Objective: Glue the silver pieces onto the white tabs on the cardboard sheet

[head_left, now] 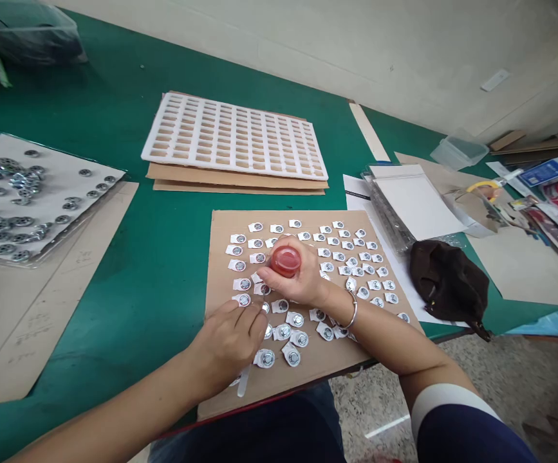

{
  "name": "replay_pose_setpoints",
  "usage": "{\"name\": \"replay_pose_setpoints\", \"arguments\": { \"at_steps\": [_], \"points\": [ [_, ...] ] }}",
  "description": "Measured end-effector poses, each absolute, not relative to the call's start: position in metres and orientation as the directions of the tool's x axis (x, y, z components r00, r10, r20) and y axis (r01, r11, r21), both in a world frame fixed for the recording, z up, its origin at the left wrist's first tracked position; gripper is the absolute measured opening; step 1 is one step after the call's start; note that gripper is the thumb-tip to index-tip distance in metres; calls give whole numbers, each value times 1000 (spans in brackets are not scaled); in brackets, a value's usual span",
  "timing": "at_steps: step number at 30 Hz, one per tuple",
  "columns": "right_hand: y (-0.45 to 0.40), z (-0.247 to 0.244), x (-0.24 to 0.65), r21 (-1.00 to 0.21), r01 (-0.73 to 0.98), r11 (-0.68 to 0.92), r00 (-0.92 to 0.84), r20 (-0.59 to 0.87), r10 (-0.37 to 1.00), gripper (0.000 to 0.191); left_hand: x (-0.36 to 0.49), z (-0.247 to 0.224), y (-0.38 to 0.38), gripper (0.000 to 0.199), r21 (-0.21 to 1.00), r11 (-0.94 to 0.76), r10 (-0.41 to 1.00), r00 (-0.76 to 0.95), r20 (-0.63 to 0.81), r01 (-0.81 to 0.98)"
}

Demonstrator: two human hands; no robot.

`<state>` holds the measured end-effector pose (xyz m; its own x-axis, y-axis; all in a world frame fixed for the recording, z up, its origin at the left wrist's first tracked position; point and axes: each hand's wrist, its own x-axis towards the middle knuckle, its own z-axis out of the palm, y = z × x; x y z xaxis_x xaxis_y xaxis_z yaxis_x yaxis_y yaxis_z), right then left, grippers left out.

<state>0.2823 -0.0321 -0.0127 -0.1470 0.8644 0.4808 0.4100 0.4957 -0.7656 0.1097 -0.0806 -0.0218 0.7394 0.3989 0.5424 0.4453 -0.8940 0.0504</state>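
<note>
My right hand (pixel 302 273) is closed around an upright object with a rounded, translucent red top (pixel 286 261). Its lower part is hidden by my fingers. My left hand (pixel 233 341) rests closed on the board just in front of it, with its fingertips curled down among small round metal pieces on white tabs (pixel 264 358). What those fingers pinch is hidden. From under the left hand a flat white stick (pixel 243 382) pokes out; I cannot tell whether it is held. Many more tabbed pieces (pixel 327 267) lie in rough rows on the brown cardboard (pixel 225 222).
A white tray with rows of slots (pixel 235 135) sits on cardboard at the back of the green table (pixel 172 257). Loose metal pieces (pixel 22 183) lie on a bagged white sheet at left. At right are a dark pouch (pixel 447 280), white sheets (pixel 414 199) and yellow-handled scissors (pixel 484 186).
</note>
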Motion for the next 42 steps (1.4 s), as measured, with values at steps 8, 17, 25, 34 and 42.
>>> {"name": "replay_pose_setpoints", "arguments": {
  "at_steps": [8, 17, 25, 34, 42],
  "points": [
    [-33, -11, 284, -762, 402, 507, -161, 486, 859, 26, 107, -23, -79, 22, 80, -899, 407, 757, 511, 430],
    [-36, -8, 284, -722, 433, 540, -173, 521, 836, 25, 106, -20, -78, 19, 127, -893, 434, 754, 493, 431],
    [-38, -6, 284, -682, 477, 554, -191, 535, 823, 24, 105, -22, -78, 17, 127, -895, 433, 765, 476, 427],
    [-39, -8, 285, -644, 489, 589, -239, 550, 800, 24, 105, -23, -79, 15, 127, -889, 444, 758, 478, 441],
    [-40, -8, 285, -647, 489, 585, -230, 551, 802, 23, 105, -22, -79, 15, 135, -882, 458, 751, 475, 453]
  ]
}}
